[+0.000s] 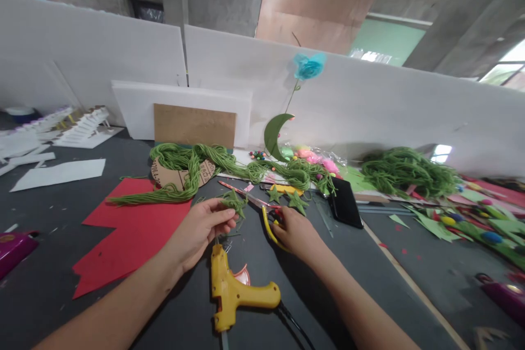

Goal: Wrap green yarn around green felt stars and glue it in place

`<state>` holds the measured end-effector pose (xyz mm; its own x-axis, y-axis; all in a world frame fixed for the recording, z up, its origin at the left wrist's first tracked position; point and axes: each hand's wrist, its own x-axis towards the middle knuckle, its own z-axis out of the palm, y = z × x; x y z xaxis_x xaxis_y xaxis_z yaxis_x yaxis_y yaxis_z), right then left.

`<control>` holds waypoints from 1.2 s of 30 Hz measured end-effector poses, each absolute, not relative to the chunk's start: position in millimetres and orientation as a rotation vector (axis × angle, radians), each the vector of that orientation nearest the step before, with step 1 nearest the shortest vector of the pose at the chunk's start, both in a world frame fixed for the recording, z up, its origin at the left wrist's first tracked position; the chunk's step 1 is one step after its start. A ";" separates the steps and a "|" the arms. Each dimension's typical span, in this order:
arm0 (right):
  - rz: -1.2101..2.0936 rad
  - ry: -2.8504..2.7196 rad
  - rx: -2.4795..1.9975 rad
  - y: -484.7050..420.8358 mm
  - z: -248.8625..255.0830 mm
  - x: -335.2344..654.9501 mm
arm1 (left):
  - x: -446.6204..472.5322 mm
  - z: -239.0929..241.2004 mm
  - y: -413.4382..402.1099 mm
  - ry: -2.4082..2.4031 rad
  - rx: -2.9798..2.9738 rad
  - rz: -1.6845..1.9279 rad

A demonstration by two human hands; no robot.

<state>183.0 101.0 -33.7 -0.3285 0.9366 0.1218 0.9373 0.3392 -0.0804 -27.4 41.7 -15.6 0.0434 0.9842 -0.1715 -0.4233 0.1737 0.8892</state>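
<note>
Between the thumb and fingers of my left hand (208,222) is a green yarn star (235,204), with loose yarn ends hanging from it. My right hand (297,229) grips a pair of scissors (268,228) by the yellow handle; the blades are spread and point up and left toward the star. Two more green stars (296,202) lie just beyond my right hand, beside a yellow utility knife (285,190). Nearer to me, below my left hand, a yellow hot glue gun (235,290) rests on its side on the dark table.
Red paper (139,240) and a green yarn hank (176,194) lie left. A black phone (345,202) is on the right, near a yarn pile (410,172). A green crescent moon (276,135) with a blue flower (309,67) stands before white boards. Paper scraps cover the far right.
</note>
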 end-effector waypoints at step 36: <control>1.054 -1.967 -1.141 53.1 -4.6 150.2 | -10.0 -14.8 25.6 1.128 1.088 0.988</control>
